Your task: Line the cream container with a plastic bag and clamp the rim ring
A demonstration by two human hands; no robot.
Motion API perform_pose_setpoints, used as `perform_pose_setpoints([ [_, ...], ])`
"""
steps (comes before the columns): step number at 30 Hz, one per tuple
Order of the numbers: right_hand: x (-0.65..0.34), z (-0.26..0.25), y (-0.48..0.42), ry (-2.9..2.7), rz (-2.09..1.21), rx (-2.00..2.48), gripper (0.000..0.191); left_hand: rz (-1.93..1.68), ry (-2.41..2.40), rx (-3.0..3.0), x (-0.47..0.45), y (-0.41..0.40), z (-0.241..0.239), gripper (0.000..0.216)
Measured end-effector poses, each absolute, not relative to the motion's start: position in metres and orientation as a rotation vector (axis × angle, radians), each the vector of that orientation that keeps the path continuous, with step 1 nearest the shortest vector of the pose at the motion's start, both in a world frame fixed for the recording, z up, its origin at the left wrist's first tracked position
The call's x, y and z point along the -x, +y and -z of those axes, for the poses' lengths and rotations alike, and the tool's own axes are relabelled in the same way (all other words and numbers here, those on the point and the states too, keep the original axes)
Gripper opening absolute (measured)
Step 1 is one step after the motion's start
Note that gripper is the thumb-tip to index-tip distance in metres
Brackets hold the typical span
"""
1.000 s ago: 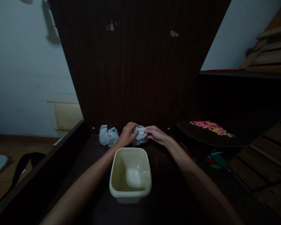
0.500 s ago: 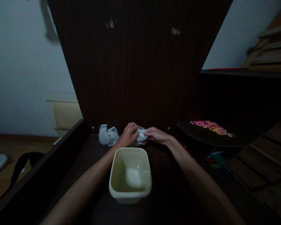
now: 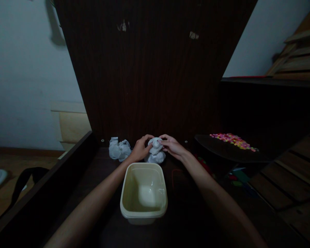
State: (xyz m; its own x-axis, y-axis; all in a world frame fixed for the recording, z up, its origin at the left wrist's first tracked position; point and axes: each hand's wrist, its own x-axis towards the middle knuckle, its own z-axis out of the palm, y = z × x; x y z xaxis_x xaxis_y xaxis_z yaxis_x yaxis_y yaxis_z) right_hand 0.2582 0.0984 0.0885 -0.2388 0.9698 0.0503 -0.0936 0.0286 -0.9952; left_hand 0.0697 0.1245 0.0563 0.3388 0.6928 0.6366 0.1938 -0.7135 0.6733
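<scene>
Between my two hands is a crumpled piece of white paper (image 3: 155,145), bunched up behind the tub. My left hand (image 3: 142,148) closes on its left side with thumb and fingers. From the right, my right hand (image 3: 171,145) pinches the same paper. Just below it lies another crumpled white paper ball (image 3: 155,157). More crumpled white paper (image 3: 119,149) rests to the left of my left hand. In front of my hands stands a cream plastic tub (image 3: 144,214), with nothing seen inside it.
A dark wooden panel (image 3: 155,79) rises behind my hands. On the right, a dark corner shelf (image 3: 212,146) bears a heap of small colourful pieces (image 3: 232,140). A raised dark edge (image 3: 54,179) runs along the left. Wooden slats (image 3: 297,172) lie at far right.
The paper between my hands has been turned and spread, so more of it shows. My right-hand fingers have shifted up around it, and the paper ball below is now more visible.
</scene>
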Motion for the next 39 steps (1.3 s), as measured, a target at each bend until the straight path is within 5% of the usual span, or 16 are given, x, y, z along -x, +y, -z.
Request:
perform_pose_setpoints([
  [11, -0.252, -0.090, 0.101, -1.386, -1.343, 1.019, 0.027, -1.334, 0.628, -1.878, -0.070, 0.122, -0.058, 0.024],
  [19, -0.252, -0.089, 0.107, -1.454, -1.025, 1.076, 0.020, -1.146, 0.469, -1.577, -0.070, 0.128, -0.056, 0.054],
  [25, -0.245, -0.087, 0.111, -1.542, -0.793, 1.135, 0.013, -1.037, 0.442, -1.413, -0.076, 0.124, -0.062, 0.053],
  [35, -0.252, -0.098, 0.093, -1.666, -0.591, 1.056, 0.013, -1.141, 0.505, -1.305, -0.072, 0.126, -0.062, 0.071],
  [39, -0.257, -0.097, 0.085, -1.740, -0.674, 1.016, 0.032, -1.205, 0.514, -1.340, -0.074, 0.126, -0.061, 0.072],
])
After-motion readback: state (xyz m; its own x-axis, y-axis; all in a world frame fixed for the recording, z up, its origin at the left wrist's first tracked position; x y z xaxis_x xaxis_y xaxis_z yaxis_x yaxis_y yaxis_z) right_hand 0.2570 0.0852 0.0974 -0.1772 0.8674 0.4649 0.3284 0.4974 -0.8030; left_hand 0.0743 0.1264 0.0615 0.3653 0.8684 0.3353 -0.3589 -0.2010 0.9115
